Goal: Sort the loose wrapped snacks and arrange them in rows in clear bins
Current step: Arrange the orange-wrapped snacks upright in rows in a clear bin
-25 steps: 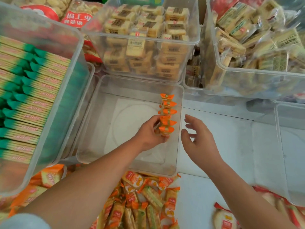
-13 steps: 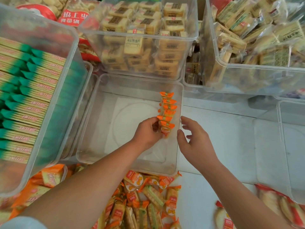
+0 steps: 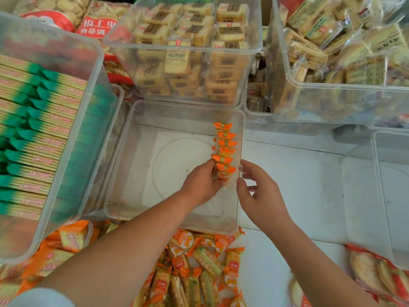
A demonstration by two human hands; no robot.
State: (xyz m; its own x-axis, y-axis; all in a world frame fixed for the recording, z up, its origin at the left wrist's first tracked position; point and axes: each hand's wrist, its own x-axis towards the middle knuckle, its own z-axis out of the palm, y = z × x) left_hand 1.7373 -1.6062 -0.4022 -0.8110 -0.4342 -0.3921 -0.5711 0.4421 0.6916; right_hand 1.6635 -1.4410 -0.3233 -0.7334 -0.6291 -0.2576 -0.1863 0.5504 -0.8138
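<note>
Your left hand (image 3: 200,183) holds the nearest orange snack pack (image 3: 224,172) in the clear bin (image 3: 132,162); your right hand (image 3: 260,196) is loose.

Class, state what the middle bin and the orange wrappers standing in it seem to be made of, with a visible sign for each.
Middle bin: likely hard clear plastic, glossy; the white surface beneath shows through, and its rim catches light.
Orange wrappers: probably thin printed plastic film, shiny; the crimped ends stand up and glint.
</note>
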